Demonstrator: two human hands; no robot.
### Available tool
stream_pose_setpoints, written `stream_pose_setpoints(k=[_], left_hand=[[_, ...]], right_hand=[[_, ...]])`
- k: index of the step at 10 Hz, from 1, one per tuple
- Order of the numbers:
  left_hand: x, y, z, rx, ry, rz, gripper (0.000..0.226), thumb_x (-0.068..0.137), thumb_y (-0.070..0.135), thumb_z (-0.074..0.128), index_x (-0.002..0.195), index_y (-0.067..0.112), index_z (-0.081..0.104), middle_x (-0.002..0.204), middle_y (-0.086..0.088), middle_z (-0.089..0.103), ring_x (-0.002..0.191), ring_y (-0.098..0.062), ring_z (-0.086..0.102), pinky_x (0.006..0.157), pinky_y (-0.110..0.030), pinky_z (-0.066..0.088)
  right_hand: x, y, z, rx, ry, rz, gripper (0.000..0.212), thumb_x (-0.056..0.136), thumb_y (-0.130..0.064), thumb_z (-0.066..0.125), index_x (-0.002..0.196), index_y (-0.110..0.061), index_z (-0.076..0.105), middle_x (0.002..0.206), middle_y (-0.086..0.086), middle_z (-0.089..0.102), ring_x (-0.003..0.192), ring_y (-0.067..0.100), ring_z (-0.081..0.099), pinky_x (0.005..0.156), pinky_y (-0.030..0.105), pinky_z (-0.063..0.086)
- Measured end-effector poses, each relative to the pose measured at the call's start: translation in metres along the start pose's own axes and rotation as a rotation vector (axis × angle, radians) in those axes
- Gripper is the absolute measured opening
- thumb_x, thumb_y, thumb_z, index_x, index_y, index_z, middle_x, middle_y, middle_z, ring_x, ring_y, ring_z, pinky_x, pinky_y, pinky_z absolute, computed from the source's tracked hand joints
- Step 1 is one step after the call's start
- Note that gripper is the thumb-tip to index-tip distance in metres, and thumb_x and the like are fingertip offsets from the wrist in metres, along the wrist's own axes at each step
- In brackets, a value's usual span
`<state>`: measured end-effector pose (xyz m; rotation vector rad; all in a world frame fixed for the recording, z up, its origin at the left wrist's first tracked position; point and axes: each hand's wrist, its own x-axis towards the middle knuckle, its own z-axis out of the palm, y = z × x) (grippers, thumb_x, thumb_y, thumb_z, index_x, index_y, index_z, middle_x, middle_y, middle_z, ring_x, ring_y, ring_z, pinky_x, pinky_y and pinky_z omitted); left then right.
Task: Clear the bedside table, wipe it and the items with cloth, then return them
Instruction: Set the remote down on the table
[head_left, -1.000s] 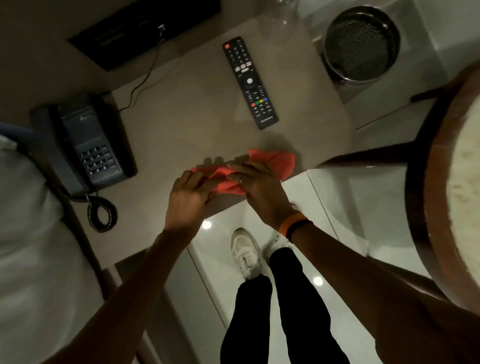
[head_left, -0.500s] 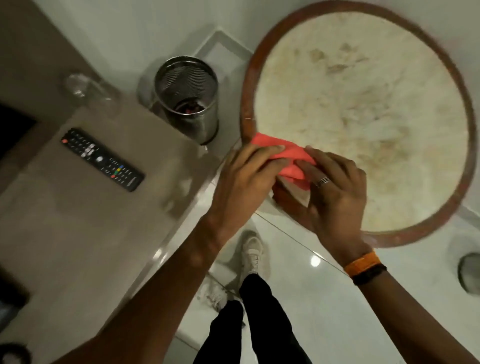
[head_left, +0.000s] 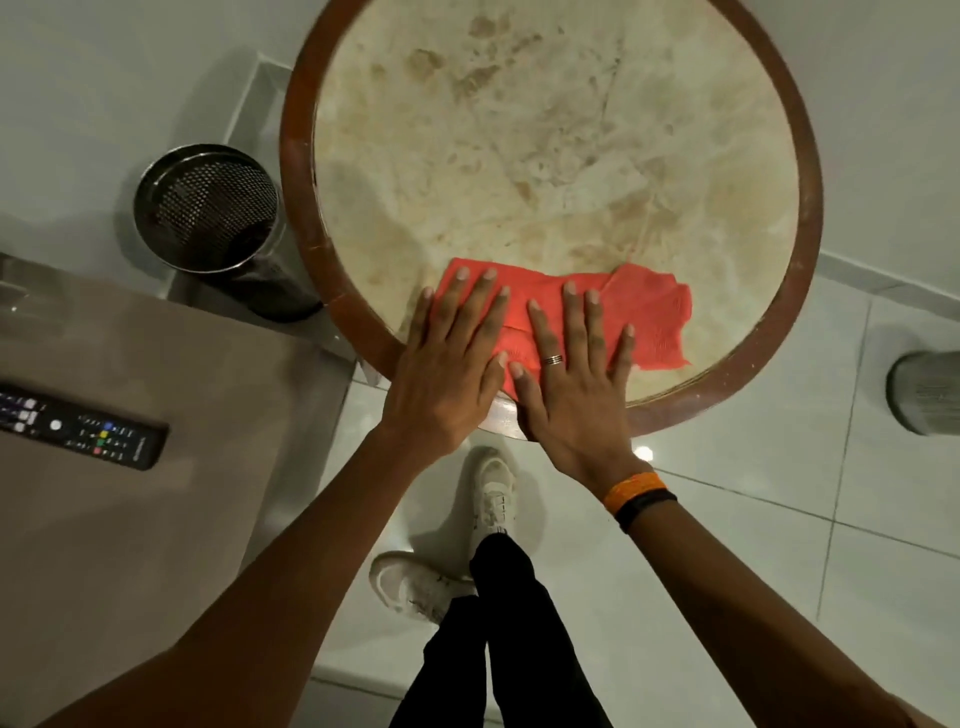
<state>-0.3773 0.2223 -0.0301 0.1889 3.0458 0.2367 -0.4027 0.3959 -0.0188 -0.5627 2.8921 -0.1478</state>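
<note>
A red cloth (head_left: 652, 317) lies flat on the near edge of a round marble-topped table (head_left: 545, 130) with a brown wooden rim. My left hand (head_left: 452, 364) presses flat on the cloth's left part, fingers spread. Beside it my right hand (head_left: 571, 379), with a ring and an orange wristband, lies flat on the cloth's middle. Neither hand grips the cloth. The grey-brown bedside table (head_left: 182, 374) stands at the left with a black remote (head_left: 83, 426) on it.
A perforated metal bin (head_left: 208, 208) stands on the floor between the two tables. A grey cylindrical object (head_left: 924, 392) sits at the right edge. My white shoes (head_left: 493, 493) are on the glossy white tiles below the round table.
The cloth went from the bedside table to the round table. It was pinched between both hands half a second ago; now it is spread flat under open palms.
</note>
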Motion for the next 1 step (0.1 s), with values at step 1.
stream_pose_setpoints(k=[1], left_hand=[[0.0055,0.0012,-0.0148,-0.002,0.028,-0.025,0.062,0.107,0.043,0.023,0.162,0.014,0.016,0.17,-0.01,0.01,0.158,-0.03,0.001,0.127,-0.053,0.008]], right_hand=[[0.0084,-0.0032,-0.0149,0.073,0.042,-0.012,0.066,0.102,-0.057,0.017,0.162,-0.03,0.007,0.172,0.006,-0.003,0.159,0.025,-0.007,0.124,0.065,0.006]])
